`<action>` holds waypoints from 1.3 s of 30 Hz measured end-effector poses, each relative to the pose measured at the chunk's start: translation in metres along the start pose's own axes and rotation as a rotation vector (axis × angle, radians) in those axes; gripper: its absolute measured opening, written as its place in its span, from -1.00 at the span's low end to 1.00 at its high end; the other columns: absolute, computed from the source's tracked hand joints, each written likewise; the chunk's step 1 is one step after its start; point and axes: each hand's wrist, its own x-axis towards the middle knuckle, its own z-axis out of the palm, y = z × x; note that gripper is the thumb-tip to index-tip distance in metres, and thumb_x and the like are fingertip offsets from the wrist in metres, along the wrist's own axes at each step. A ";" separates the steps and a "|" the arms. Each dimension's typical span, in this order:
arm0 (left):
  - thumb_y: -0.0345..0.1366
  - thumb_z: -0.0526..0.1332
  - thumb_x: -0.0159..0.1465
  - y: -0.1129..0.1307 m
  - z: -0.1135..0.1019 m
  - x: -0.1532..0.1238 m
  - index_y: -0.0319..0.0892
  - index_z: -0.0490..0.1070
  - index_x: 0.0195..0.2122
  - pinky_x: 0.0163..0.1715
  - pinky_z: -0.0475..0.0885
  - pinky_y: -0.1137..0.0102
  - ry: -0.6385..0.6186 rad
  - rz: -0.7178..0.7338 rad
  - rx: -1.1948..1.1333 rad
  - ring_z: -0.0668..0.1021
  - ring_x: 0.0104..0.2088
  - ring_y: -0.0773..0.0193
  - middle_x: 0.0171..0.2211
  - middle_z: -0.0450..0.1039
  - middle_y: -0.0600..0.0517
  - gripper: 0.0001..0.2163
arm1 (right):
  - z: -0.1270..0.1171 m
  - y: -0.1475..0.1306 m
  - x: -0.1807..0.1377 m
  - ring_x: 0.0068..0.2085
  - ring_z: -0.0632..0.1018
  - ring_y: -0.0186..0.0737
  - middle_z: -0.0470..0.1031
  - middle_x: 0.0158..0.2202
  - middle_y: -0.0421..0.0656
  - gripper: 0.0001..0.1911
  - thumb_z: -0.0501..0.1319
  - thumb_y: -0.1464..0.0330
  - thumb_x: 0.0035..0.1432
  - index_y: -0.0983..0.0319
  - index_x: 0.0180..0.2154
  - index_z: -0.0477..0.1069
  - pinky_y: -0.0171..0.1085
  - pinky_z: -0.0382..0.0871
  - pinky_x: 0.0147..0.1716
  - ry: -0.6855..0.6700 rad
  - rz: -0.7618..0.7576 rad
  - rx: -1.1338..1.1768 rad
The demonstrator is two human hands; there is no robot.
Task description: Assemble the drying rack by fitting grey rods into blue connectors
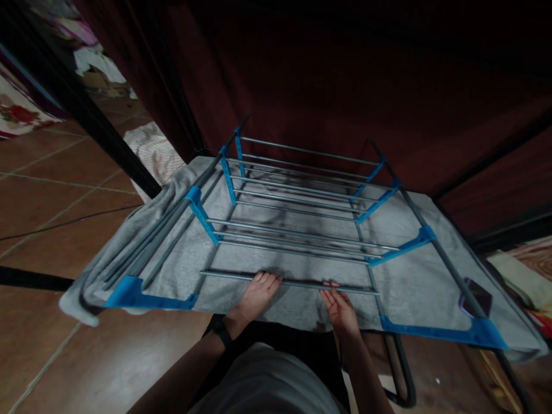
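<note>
A drying rack with grey metal tubes and blue plastic brackets (204, 218) lies on a grey cloth (297, 313) in front of me. Its nearest crossbar is a thin metal rod (302, 283) running left to right. My left hand (260, 294) is closed over this rod left of its middle, back of the hand upward, with a dark band on the wrist. Farther right, my right hand (339, 307) has its fingertips at the same rod, palm partly turned up. Several more rods (293, 233) span the brackets beyond my hands. Both hands rest close to the cloth.
A phone (475, 298) lies on the cloth at the right, beside a rack tube. Dark red curtains (323, 86) hang behind the rack. A black post (103, 132) stands at the left, and a cable (73, 221) crosses the tiled floor.
</note>
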 end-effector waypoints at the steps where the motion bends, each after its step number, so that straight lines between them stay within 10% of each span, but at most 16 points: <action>1: -0.55 0.03 0.35 0.000 0.000 0.000 -0.14 0.40 0.23 0.14 0.42 0.20 0.007 -0.004 0.001 0.57 0.04 0.15 0.00 0.57 -0.08 -0.54 | 0.000 0.000 0.000 -0.03 0.69 -0.17 0.71 -0.17 -0.18 -0.69 0.56 0.28 -0.07 0.10 -0.24 0.60 -0.08 0.56 0.06 0.001 0.002 0.001; 22: -0.45 0.05 0.41 -0.016 0.008 0.006 -0.13 0.51 -0.01 -0.06 0.45 0.22 0.273 0.034 0.009 0.63 -0.19 0.13 -0.24 0.62 -0.06 -0.72 | 0.029 -0.013 0.004 -0.25 0.68 -0.16 0.69 -0.25 -0.15 -0.72 0.52 0.31 -0.05 0.15 -0.27 0.56 -0.12 0.59 -0.12 0.150 0.024 0.047; 39: -0.44 0.11 0.43 -0.018 -0.010 0.014 -0.13 0.48 0.08 0.03 0.47 0.22 0.027 0.060 -0.079 0.61 -0.10 0.16 -0.12 0.60 -0.05 -0.73 | 0.016 -0.011 0.012 -0.25 0.68 -0.23 0.64 -0.33 -0.28 -0.66 0.58 0.21 -0.11 0.11 -0.37 0.48 -0.18 0.64 -0.14 0.145 0.019 0.025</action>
